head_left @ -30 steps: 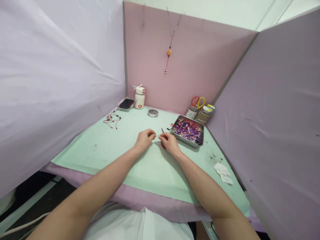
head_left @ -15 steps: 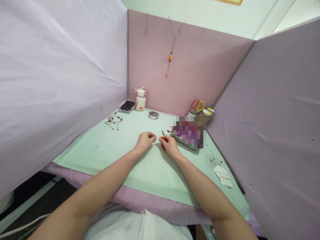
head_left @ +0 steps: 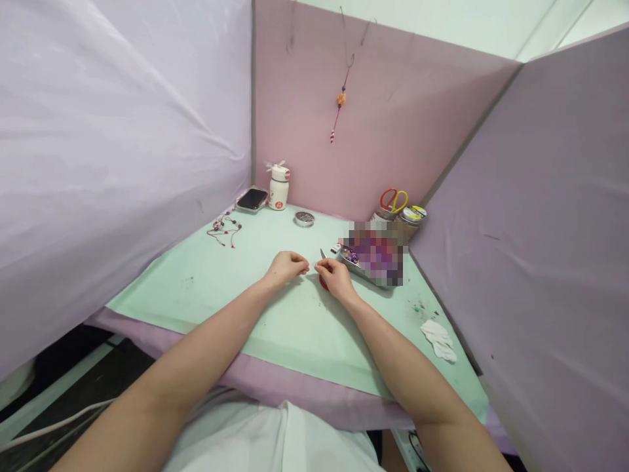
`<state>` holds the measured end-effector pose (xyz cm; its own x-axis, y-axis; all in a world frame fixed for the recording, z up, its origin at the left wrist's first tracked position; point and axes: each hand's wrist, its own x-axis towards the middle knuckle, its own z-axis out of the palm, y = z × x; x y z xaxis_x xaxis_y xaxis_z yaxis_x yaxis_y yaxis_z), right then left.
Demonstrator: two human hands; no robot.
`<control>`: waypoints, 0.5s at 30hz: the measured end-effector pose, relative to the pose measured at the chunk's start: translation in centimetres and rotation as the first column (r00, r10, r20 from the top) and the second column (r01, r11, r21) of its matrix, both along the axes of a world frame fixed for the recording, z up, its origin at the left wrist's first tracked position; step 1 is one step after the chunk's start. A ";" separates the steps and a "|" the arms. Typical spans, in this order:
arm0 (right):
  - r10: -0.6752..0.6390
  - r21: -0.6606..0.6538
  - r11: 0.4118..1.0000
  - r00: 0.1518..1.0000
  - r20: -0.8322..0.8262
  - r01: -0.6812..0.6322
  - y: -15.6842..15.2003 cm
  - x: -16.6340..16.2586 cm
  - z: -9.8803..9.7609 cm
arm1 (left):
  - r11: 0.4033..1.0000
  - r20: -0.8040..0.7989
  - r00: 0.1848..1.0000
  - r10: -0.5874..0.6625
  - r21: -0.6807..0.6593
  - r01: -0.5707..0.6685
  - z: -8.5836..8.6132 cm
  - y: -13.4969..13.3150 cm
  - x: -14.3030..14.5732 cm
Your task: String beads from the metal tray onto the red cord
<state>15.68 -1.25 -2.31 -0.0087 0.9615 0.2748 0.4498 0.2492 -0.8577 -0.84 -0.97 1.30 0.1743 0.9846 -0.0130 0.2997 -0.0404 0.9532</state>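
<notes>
My left hand [head_left: 286, 267] and my right hand [head_left: 334, 275] rest close together on the pale green mat [head_left: 275, 314], fingertips almost touching. Both are closed in a pinch on something too small to make out between them. A red-handled tool [head_left: 322, 280] lies under my right hand, its metal tip showing beyond the fingers. Just right of my right hand stands a metal tray of purple and mixed beads [head_left: 374, 257], partly blurred.
At the back stand a white bottle [head_left: 278, 189], a phone [head_left: 252, 198], a small round tin [head_left: 304, 218] and jars holding red and yellow scissors [head_left: 393, 198]. Beaded red cords [head_left: 223, 229] lie at left. A crumpled white tissue [head_left: 439, 339] lies right. A beaded charm [head_left: 340, 99] hangs on the pink wall.
Both hands keep their pinch in the same spot on the mat. Only the view has shifted a little.
</notes>
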 end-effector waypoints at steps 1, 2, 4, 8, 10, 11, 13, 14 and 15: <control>0.000 0.002 1.000 1.000 0.002 0.000 0.0 0.0 0.0 | 1.000 0.008 1.000 -0.002 -0.015 0.003 0.2 -0.1 0.0; 0.000 0.004 1.000 1.000 0.003 0.000 -0.1 0.0 0.1 | 1.000 0.012 1.000 -0.006 -0.030 0.006 0.3 -0.2 0.0; 0.002 0.008 1.000 1.000 0.000 -0.002 -0.1 0.0 0.1 | 0.999 0.018 1.000 -0.011 -0.053 0.012 0.5 -0.4 -0.1; 0.017 0.010 1.000 1.000 -0.010 -0.017 -0.2 0.0 0.2 | 0.998 0.061 0.998 -0.028 -0.060 0.031 0.5 -0.4 -0.2; 0.019 0.009 1.000 1.000 -0.012 -0.018 -0.1 0.0 0.1 | 0.998 0.072 0.997 -0.029 -0.057 0.033 0.5 -0.4 -0.2; 0.018 0.011 1.000 1.000 -0.013 -0.018 0.0 0.0 0.0 | 0.998 0.069 0.997 -0.026 -0.060 0.030 0.5 -0.4 -0.2; 0.019 0.019 1.000 1.000 -0.016 -0.018 0.1 0.0 -0.2 | 0.997 0.056 0.998 -0.020 -0.073 0.024 0.5 -0.4 -0.3; 0.019 0.024 1.000 1.000 -0.017 -0.019 0.1 0.1 -0.3 | 0.997 0.055 0.998 -0.017 -0.080 0.022 0.4 -0.3 -0.3; 0.019 0.026 0.999 1.000 -0.019 -0.019 0.2 0.1 -0.3 | 0.996 0.060 0.998 -0.016 -0.083 0.021 0.4 -0.2 -0.3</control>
